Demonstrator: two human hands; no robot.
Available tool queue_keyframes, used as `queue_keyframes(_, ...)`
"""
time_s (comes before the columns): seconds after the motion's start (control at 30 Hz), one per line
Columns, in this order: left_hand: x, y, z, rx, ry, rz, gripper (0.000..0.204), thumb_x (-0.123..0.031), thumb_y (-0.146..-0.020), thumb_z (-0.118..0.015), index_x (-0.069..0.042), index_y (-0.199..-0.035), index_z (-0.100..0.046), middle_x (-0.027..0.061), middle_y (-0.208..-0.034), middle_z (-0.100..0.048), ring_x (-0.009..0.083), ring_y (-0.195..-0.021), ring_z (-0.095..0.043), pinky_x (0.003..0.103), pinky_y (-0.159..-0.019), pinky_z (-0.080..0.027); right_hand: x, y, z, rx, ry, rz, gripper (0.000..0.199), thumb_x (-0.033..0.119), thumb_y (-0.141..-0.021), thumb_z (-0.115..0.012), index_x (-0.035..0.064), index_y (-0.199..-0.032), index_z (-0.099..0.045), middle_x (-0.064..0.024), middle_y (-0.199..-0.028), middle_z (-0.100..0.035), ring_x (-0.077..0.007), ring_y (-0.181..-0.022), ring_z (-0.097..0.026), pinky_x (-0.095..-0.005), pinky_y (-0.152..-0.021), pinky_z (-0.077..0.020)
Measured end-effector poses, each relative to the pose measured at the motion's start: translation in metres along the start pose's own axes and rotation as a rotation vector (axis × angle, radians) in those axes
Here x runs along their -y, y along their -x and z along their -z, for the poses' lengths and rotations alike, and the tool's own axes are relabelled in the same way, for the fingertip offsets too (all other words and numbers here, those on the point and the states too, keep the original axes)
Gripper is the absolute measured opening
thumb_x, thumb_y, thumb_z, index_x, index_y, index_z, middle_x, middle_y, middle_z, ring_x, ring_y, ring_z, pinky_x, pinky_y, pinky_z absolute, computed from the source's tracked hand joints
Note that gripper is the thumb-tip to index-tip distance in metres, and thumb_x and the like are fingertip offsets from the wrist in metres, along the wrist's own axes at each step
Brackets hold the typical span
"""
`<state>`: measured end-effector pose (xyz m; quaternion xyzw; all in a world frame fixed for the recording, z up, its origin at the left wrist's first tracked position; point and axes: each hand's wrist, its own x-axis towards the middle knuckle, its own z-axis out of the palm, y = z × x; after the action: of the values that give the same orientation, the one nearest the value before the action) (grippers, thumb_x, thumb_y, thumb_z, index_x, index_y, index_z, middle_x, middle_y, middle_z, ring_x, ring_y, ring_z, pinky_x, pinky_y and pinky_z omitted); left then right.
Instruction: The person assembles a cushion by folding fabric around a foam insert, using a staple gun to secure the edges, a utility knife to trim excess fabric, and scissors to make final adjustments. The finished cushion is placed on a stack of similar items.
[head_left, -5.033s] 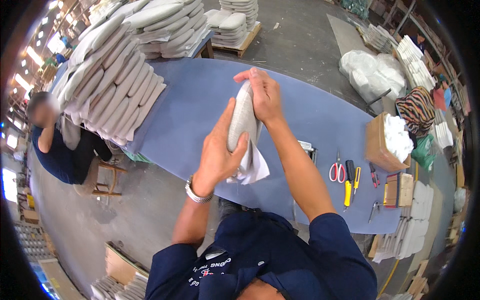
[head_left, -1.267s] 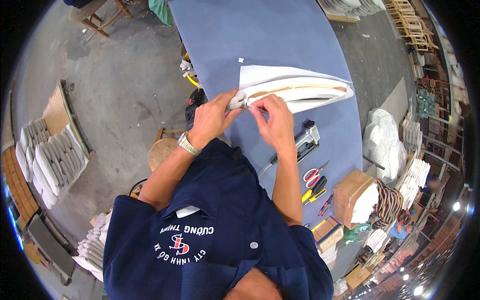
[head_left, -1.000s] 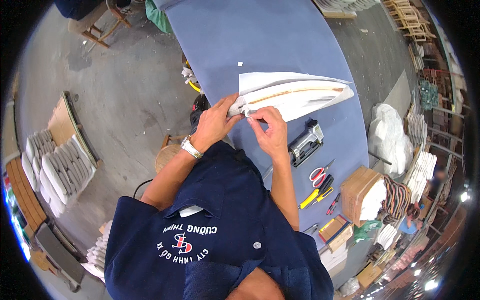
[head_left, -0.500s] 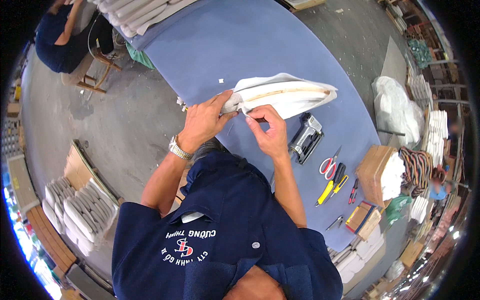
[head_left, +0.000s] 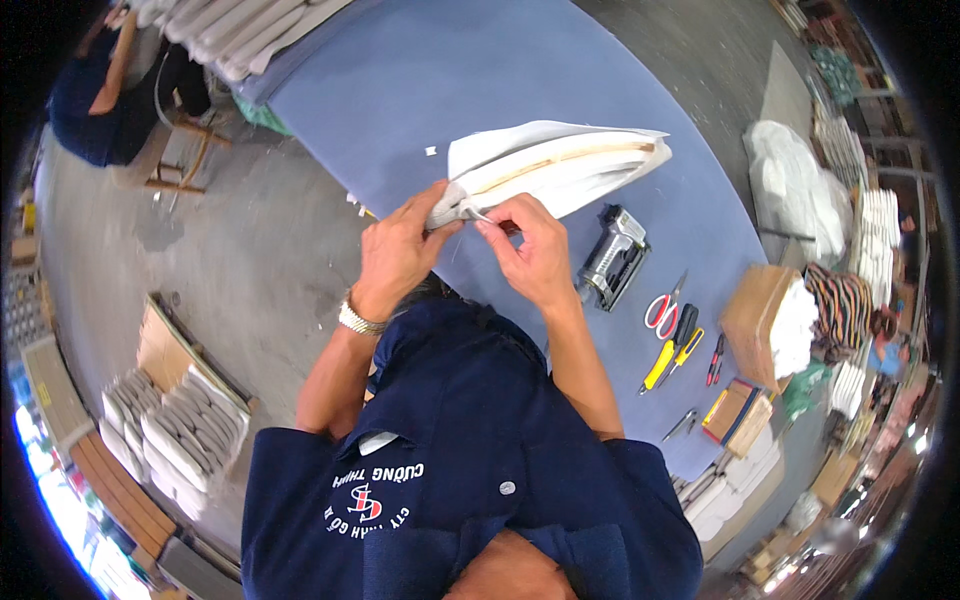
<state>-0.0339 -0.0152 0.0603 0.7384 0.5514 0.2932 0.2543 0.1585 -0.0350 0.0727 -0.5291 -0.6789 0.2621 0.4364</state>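
A long white fabric-covered cushion panel (head_left: 560,165) with a wooden edge lies on the blue table (head_left: 480,70). My left hand (head_left: 400,245) pinches the loose white fabric at the panel's near end. My right hand (head_left: 530,245) grips the same fabric corner from the right, fingers closed on a fold. Both hands meet at the table's near edge.
A grey staple gun (head_left: 612,262) lies just right of my right hand. Red-handled scissors (head_left: 662,310), a yellow-handled tool (head_left: 665,358) and boxes (head_left: 765,320) sit further right. White cushion stacks (head_left: 240,35) line the table's far left. A seated person (head_left: 110,90) is at upper left.
The panel went from held upright in both hands to lying flat on the table. Both hands have shifted to its near end and work the fabric corner; the view has swung.
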Motion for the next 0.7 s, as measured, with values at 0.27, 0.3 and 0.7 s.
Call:
queue_keyframes(0.27, -0.049, -0.083, 0.115, 0.144, -0.010, -0.398, 0.047, 0.007, -0.082, -0.073, -0.005, -0.127, -0.069, 0.0158, -0.130, -0.068, 0.0272, -0.120, -0.066, 0.037, -0.100, -0.053, 0.061, -0.041, 0.021, -0.137, -0.350, 0.160, 0.009, 0.008, -0.086, -0.076, 0.0051, -0.088, -0.067, -0.0063, -0.081, -0.062, -0.0189, -0.066, -0.059, -0.0308, -0.060, -0.0469)
queue_keyframes(0.3, -0.071, -0.094, 0.129, 0.165, -0.154, -0.468, 0.050, 0.010, -0.081, -0.069, -0.004, -0.129, -0.068, 0.0169, -0.130, -0.068, 0.0284, -0.123, -0.064, 0.037, -0.105, -0.049, 0.063, -0.045, 0.019, -0.194, -0.351, 0.230, 0.010, 0.008, -0.086, -0.076, 0.0054, -0.089, -0.067, -0.0064, -0.082, -0.063, -0.0200, -0.067, -0.061, -0.0320, -0.061, -0.0481)
queue_keyframes(0.7, -0.086, -0.158, 0.099, 0.085, 0.094, -0.568, 0.055, -0.039, -0.101, -0.053, 0.000, -0.139, -0.059, 0.0195, -0.155, -0.046, 0.0330, -0.143, -0.043, 0.045, -0.120, -0.028, -0.076, 0.086, 0.103, -0.572, -0.237, -0.547, 0.021, 0.018, -0.093, -0.069, 0.0056, -0.109, -0.073, -0.0057, -0.096, -0.072, -0.0166, -0.088, -0.068, -0.0320, -0.075, -0.0545)
